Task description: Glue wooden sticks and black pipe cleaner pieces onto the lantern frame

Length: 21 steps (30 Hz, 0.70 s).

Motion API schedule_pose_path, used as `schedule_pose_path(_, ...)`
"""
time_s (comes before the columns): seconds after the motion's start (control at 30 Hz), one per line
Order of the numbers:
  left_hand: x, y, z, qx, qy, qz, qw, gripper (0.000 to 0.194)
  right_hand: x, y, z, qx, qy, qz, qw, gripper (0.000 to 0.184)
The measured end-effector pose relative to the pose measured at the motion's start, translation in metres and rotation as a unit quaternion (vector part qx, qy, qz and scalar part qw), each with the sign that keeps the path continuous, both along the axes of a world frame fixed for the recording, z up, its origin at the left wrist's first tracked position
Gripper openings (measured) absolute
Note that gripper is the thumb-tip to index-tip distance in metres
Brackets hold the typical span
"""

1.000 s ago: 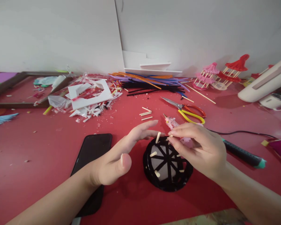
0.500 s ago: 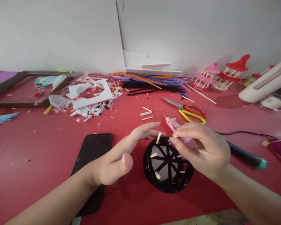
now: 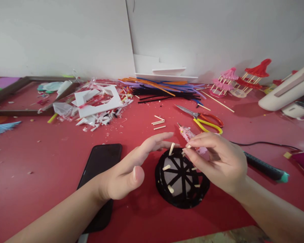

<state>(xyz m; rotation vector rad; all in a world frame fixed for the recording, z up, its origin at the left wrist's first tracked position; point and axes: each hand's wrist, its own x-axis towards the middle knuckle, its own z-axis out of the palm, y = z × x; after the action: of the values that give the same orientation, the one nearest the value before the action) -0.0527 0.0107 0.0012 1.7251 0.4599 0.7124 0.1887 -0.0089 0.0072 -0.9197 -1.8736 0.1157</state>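
A round black frame (image 3: 182,199) with spokes, like a wheel, lies on the red table over a pale disc. Several short wooden sticks stand up around it, among them one stick (image 3: 171,149) at the back left. My right hand (image 3: 219,162) pinches another short wooden stick (image 3: 188,146) between thumb and forefinger at the frame's back edge. To the left, my left hand (image 3: 134,168) hovers with fingers stretched and thumb apart, holding nothing. Its fingertips are close to the back-left stick; whether they touch the frame I cannot tell. Behind my right hand lies a pink glue gun (image 3: 186,133), partly hidden.
A black phone (image 3: 101,168) lies under my left forearm. Scissors (image 3: 200,118) with red and yellow handles and loose short sticks (image 3: 158,122) are farther back. Behind them lie pipe cleaners (image 3: 164,88) and white foam scraps (image 3: 98,103). A dark-handled tool (image 3: 266,167) is at right.
My right hand has shifted very slightly left with the stick still pinched. My left hand and the black frame look unchanged.
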Motion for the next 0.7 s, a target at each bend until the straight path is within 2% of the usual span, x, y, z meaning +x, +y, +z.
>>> schedule_pose_path(0.7,-0.001,0.0022,-0.0023,-0.003,-0.004,-0.011,1.0,0.095,-0.0012,0.0004,0.0023,0.012,-0.022,-0.013,1.0,0.016)
